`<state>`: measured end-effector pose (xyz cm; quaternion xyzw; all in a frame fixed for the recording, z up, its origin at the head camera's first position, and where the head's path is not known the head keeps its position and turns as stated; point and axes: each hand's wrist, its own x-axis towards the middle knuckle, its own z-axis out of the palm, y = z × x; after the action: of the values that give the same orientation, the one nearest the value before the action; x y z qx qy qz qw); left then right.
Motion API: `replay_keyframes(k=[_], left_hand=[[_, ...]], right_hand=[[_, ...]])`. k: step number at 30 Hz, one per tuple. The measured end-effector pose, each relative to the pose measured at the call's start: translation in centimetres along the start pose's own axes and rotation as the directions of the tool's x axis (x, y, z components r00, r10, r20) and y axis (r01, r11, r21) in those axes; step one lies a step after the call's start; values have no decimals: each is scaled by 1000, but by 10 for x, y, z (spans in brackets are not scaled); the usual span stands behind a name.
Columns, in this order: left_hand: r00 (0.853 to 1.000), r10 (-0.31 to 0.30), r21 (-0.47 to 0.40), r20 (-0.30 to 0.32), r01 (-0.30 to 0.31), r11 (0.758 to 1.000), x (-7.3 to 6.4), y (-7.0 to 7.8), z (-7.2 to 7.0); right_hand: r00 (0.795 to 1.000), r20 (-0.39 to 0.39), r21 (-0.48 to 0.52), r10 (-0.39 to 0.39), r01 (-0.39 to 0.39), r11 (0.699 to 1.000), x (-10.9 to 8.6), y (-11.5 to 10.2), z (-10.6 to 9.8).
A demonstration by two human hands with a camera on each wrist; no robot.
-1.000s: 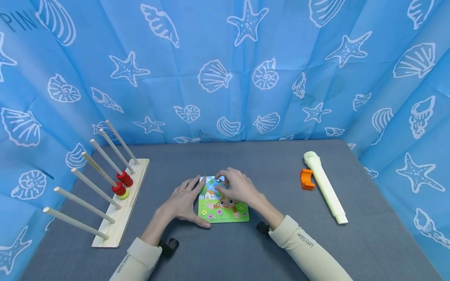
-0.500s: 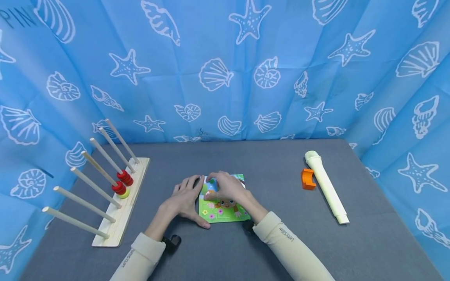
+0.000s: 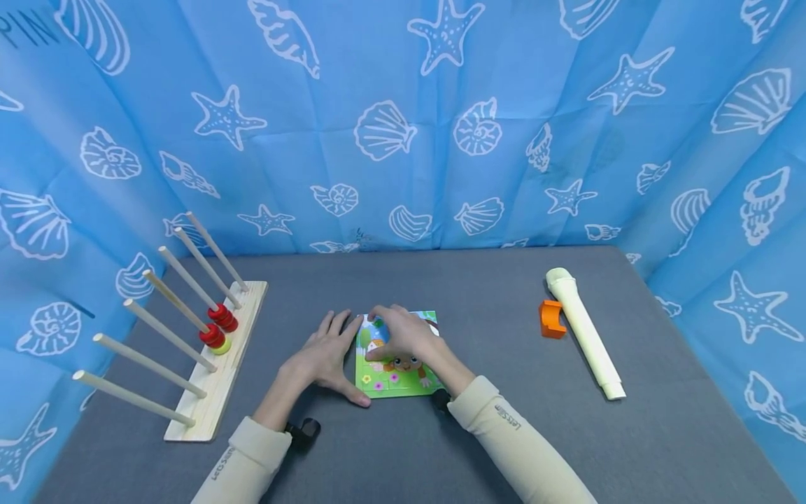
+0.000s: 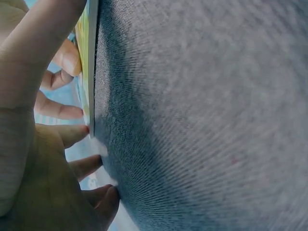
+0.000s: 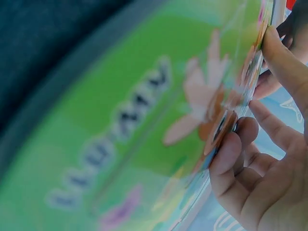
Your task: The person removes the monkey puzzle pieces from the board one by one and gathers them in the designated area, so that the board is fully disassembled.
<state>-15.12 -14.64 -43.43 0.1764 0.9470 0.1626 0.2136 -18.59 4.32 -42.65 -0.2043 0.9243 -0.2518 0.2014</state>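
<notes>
A jigsaw puzzle [image 3: 397, 387] with a monkey, a house and flowers lies flat on the grey table. My left hand [image 3: 321, 357] is spread along its left side, the index fingertip at the board's edge and the thumb by the near left corner. Over the upper middle of the picture, my right hand [image 3: 408, 334] rests with thumb and index finger apart, touching the surface. In the right wrist view the other fingers of that hand [image 5: 279, 178] bend against the puzzle [image 5: 149, 106]. Part of the picture is hidden beneath it.
On the left stands a wooden peg rack [image 3: 217, 378] with red rings [image 3: 223, 318] and a yellow-green ring [image 3: 222, 347]. To the right lie a pale toy microphone [image 3: 585, 336] and an orange clip-shaped piece [image 3: 551, 320]. A blue shell-print curtain [image 3: 403, 182] hangs behind the table.
My right hand has moved left across the puzzle from its upper right part, uncovering the right edge. The left hand has stayed almost in place along the left side.
</notes>
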Motion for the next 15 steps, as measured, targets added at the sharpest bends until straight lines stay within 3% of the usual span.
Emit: replay_keyframes(k=[5,15], left_hand=[[1000,-16,12,10,16,1000,0,-1,-2],[997,-59,90,-43,63,994,2,0,-4]], right_hand=[[1000,12,-20,24,-24,1000,1,-3,0],[998,7,-34,63,-62,997,5,-8,-2]])
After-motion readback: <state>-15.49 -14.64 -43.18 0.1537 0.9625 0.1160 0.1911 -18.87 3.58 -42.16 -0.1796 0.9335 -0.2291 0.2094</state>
